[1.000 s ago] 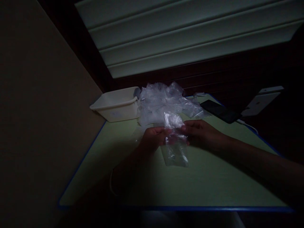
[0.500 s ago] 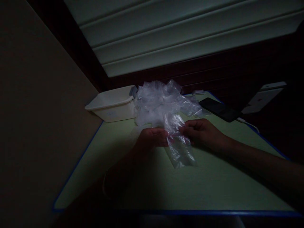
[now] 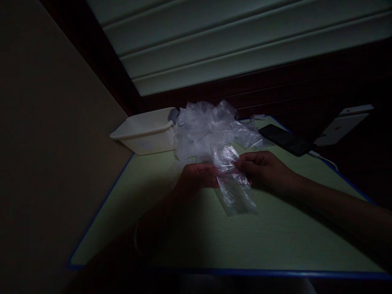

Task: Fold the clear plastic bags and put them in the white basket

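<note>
A clear plastic bag (image 3: 235, 194) hangs in a flattened strip between my hands, above the table's middle. My left hand (image 3: 199, 175) grips its left edge, with some fingers passing behind the film. On the opposite edge, my right hand (image 3: 260, 166) pinches the bag between thumb and fingers. Just beyond it lies a crumpled heap of clear plastic bags (image 3: 205, 126), spreading to the right. The dim light hides the finer folds of the film.
A white plastic bin (image 3: 150, 136) with a grey handle stands left of the heap. To the right lie a dark phone (image 3: 284, 139), a white cable (image 3: 323, 159) and a white box (image 3: 341, 128). The pale green table (image 3: 275, 245) has a blue edge; a wall rises at left.
The view has shifted slightly. Both hands keep hold of the plastic bag in almost the same place, and its lower end has swung a little to the right.
</note>
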Tool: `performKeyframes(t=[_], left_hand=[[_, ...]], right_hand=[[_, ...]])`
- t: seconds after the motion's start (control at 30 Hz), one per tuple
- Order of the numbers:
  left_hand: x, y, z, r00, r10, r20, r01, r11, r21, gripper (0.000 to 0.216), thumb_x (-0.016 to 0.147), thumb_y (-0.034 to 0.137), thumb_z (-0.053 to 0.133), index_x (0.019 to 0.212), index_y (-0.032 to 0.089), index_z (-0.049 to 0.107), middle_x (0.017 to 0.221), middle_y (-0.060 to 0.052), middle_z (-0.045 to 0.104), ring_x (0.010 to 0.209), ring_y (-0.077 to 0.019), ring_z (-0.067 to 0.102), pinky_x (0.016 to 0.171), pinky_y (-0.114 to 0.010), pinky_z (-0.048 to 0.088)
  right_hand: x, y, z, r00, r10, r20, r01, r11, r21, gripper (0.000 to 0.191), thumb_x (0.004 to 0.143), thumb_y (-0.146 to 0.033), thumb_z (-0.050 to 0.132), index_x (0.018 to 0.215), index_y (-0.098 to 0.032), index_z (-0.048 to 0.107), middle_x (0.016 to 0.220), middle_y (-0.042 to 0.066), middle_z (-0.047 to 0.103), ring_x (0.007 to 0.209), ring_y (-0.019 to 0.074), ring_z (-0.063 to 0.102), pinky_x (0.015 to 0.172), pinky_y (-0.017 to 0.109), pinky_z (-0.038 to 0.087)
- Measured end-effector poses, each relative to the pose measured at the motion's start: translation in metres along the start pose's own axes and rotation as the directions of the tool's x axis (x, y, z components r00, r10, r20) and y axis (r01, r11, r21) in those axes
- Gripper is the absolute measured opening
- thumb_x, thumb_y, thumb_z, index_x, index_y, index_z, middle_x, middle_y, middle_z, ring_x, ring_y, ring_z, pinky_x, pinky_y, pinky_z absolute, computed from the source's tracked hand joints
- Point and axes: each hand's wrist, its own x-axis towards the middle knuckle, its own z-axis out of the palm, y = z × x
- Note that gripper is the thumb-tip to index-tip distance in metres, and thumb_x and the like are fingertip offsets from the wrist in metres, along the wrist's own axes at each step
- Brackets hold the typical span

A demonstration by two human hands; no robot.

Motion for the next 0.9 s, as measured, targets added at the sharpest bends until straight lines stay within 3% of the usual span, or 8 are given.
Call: performKeyframes(t=[0.43,0.67,0.9], left_hand=[[-0.0003,-0.0007,0.0031,0.999,-0.037,0.011,0.039,0.993,-0.115,0.028,0.077,0.021,0.071,0.101,0.008,0.065,0.097,-0.014,0.073,0.074,-0.0168,0.071,0.065,-0.025,0.057],[-0.0019,0.0027,0.0042,0.998,-0.042,0.054,0.053,0.978,-0.204,0.017,0.08,0.016,0.066,0.096,0.009,0.067,0.091,-0.012,0.074,0.076,-0.0175,0.072,0.064,-0.023,0.056],[0.0011,0.0008,0.0024,0.998,-0.04,0.037,0.049,0.962,-0.27,0.017,0.076,0.016,0.068,0.092,0.01,0.068,0.082,-0.009,0.073,0.069,-0.0187,0.071,0.059,-0.026,0.057]], right_hand=[[0.0054,0.01,-0.0023,1.0,-0.007,-0.005,0.008,0.981,0.193,0.019,0.075,-0.035,0.075,0.072,-0.017,0.069,0.059,-0.001,0.06,0.048,0.0075,0.049,0.048,0.023,0.039],[0.0056,0.0087,-0.0006,1.0,-0.003,-0.019,0.008,0.953,0.302,0.014,0.068,-0.03,0.079,0.077,-0.021,0.074,0.064,-0.001,0.064,0.049,0.0085,0.053,0.05,0.024,0.044],[0.0036,0.0047,-0.0014,0.999,-0.019,-0.03,0.027,0.956,0.293,0.015,0.063,-0.026,0.08,0.077,-0.02,0.077,0.066,0.001,0.069,0.051,0.0098,0.056,0.051,0.024,0.046]])
